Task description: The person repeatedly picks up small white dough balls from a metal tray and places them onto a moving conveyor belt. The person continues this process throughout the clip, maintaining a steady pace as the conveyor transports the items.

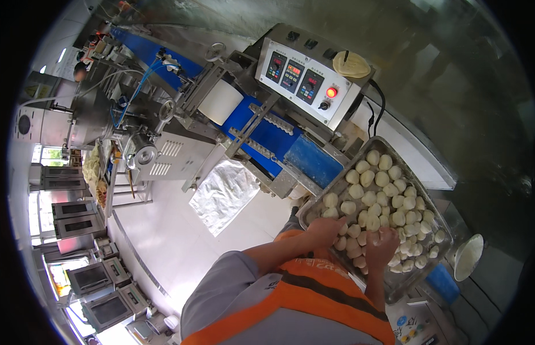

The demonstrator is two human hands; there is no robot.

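Note:
A deep metal tray (437, 207) holds many pale, rounded dough pieces (368, 198), some heaped together. My left hand (325, 233) reaches over the tray's near left edge, its fingertips at dough pieces there. Farther right, my right hand (381, 246) is bent down over the near middle of the heap, fingers curled and whitened with flour or dough. The fingers hide what lies under them, so a grip on a piece cannot be made out for either hand. Beyond the tray's left corner ends a blue conveyor belt (315, 160) dusted with flour.
A control box (302, 84) with a lit red button stands behind the belt, a flat dough piece (351, 64) on top. A white roller (221, 102) spans the belt. Right of the tray is a pale bowl (468, 257). Silvery sheeting (224, 194) lies on the floor; ovens (95, 276) stand far left.

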